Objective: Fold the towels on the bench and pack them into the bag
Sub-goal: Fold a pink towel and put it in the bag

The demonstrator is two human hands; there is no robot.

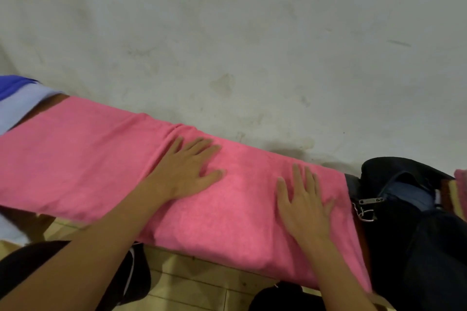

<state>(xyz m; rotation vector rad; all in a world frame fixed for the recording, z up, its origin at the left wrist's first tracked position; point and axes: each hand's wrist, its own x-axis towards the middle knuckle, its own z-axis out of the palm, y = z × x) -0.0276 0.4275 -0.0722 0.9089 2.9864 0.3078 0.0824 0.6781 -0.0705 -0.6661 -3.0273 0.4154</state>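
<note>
A long pink towel [83, 159] lies spread along the bench [54, 98], covering nearly all of it and hanging over the front edge. My left hand [187, 169] lies flat on the towel near its middle, fingers spread, beside a small ridge of wrinkles. My right hand [303, 199] presses flat on the towel's right part, fingers straight. A dark bag [409, 235] sits at the right end of the bench, its top open and a metal zipper pull [370, 201] showing.
At the left end lie a pale blue towel [22, 103] and a deep blue cloth [12, 86]. A pink and yellow cloth [461, 192] shows at the right edge. A stained grey wall [227, 33] stands behind the bench; tan floor tiles [192, 278] lie below.
</note>
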